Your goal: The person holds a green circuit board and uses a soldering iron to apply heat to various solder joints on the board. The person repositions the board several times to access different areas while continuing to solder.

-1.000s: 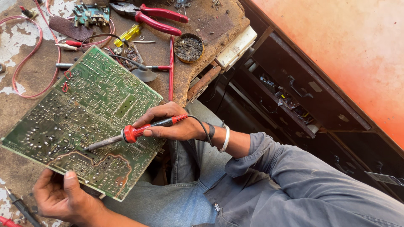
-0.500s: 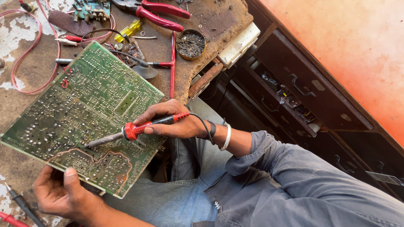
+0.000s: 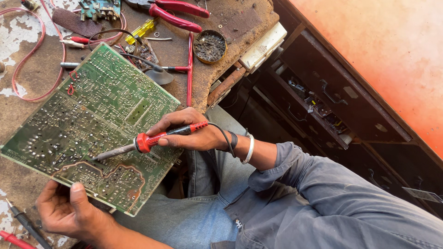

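Soldering Iron Held Over a Green Circuit Board

Gripping a red-handled soldering iron [image 3: 152,139], the right hand [image 3: 191,133] has its fingers curled shut around the handle, thumb and forefinger pinching near the red collar. The iron's metal tip points left and lies over the solder side of a large green circuit board [image 3: 92,120], touching or just above it; which one cannot be told. A dark cord runs from the iron's rear past the wrist, which wears a pale bangle [image 3: 249,149] and a dark band.

The left hand [image 3: 64,212] grasps the board's near edge, thumb pressed on top, fingers hidden beneath. The board rests tilted, its far part over the worn workbench [image 3: 27,87] and its near corner over the person's lap.

Beyond the board lie red-handled pliers [image 3: 177,11], a round tin [image 3: 210,46] of dark residue, a yellow-handled tool [image 3: 140,31] and a looping red wire [image 3: 39,50]. Two probes, one black, one red [image 3: 16,230], lie beside the left hand.
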